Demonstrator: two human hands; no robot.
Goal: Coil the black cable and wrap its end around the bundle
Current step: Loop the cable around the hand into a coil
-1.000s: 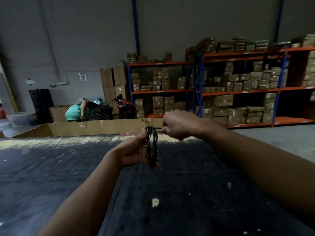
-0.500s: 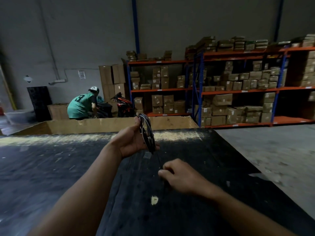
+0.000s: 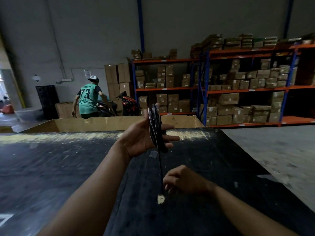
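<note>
A coiled bundle of black cable (image 3: pixel 155 126) stands upright in my left hand (image 3: pixel 143 137), held between thumb and fingers above the dark table. One loose strand of the cable runs straight down from the bundle to my right hand (image 3: pixel 180 180), which pinches its end low over the table, nearer to me. The strand looks taut between the two hands.
The black scuffed table (image 3: pixel 221 167) spreads below, with a pale spot (image 3: pixel 160 199) near my right hand. A long cardboard box (image 3: pixel 109 122) lies beyond its far edge. A person in a green shirt (image 3: pixel 88 97) stands by motorbikes; shelves of boxes (image 3: pixel 238 92) fill the right.
My right hand dropped from beside the bundle's top to low over the table, drawing the strand down. My left hand lifted the bundle a little. The person behind stood up.
</note>
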